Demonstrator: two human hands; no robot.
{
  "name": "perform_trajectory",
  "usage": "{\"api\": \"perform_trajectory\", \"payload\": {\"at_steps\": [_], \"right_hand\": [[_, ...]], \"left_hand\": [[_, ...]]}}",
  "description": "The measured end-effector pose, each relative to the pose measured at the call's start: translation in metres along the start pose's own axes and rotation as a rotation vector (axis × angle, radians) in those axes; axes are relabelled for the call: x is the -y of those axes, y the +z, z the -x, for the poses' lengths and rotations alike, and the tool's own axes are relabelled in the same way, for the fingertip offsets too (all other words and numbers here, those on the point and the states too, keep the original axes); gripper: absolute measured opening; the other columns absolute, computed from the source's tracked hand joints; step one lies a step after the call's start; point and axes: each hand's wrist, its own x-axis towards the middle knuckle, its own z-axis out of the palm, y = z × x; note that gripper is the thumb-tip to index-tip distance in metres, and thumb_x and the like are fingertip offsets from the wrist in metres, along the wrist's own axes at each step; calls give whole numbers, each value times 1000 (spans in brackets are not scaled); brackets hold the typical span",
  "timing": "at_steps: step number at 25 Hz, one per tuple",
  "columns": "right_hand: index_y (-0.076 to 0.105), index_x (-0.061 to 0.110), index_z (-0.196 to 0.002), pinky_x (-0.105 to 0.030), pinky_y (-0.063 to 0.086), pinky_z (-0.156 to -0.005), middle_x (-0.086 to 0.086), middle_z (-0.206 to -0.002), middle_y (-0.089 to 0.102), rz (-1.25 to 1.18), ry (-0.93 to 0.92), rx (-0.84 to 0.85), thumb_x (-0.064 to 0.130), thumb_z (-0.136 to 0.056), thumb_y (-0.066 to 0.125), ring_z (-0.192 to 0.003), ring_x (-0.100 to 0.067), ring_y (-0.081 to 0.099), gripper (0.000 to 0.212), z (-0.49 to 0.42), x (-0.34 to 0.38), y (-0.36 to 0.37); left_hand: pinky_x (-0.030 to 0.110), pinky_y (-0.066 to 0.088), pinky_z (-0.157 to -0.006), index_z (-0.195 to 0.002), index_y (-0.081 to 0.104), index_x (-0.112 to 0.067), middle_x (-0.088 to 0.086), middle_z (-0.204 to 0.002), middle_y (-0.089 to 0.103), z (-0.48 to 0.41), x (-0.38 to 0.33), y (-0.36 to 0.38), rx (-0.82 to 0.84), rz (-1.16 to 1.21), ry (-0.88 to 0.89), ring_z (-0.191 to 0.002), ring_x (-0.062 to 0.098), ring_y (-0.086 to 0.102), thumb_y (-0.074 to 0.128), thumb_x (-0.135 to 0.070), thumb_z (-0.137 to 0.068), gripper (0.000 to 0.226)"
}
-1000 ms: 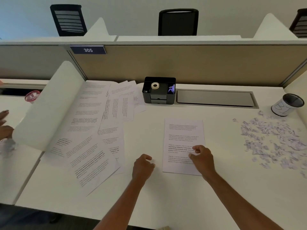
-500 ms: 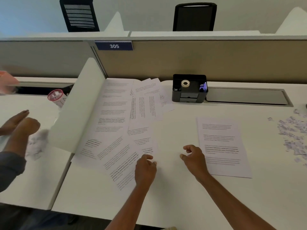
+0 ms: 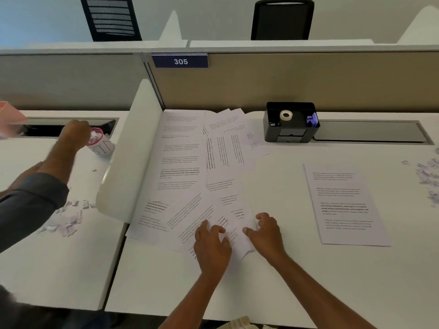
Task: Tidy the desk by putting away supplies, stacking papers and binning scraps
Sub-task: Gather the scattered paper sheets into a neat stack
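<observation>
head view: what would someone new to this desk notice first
A messy fan of printed sheets covers the left-middle of the desk, with the left hand and right hand at its near corner. One lone sheet lies apart to the right, and paper scraps litter the far right edge. A black organiser holding a tape roll sits against the back partition.
</observation>
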Motion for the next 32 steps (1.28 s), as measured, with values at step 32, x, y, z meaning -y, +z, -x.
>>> {"api": "perform_trajectory", "payload": {"at_steps": [32], "right_hand": [[72, 18, -105, -43, 64, -78, -3, -100, 79, -397, 167, -71, 14, -91, 78, -88, -27, 76, 16, -40, -45, -49]], "left_hand": [[49, 50, -120, -154, 54, -20, 3, -158, 58, -46, 20, -34, 103, 164, -20, -148, 27, 53, 71, -35, -104, 56]]}}
